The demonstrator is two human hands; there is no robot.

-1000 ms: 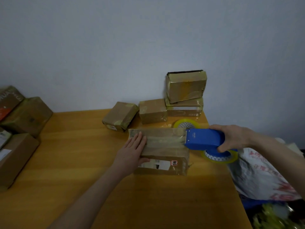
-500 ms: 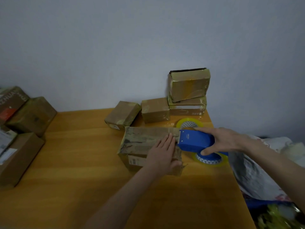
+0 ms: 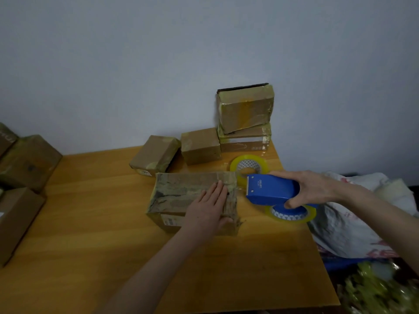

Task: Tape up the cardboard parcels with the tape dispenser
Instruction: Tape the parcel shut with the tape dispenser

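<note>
Cardboard parcel [image 3: 192, 196] lies at frame centre on the table [image 3: 90, 234], long axis left to right. Left hand [image 3: 207, 209] presses flat on its right end, fingers [image 3: 217, 191] together. Right hand [image 3: 310, 189], fingers wrapped around the blue tape dispenser [image 3: 271, 189], sits just right of that end, and is judged nearer for the next pull.

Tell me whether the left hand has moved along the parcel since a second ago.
Yes. The left hand slid from the parcel's left end to its right end, toward the dispenser; the stacked boxes by the wall stayed put.
</note>
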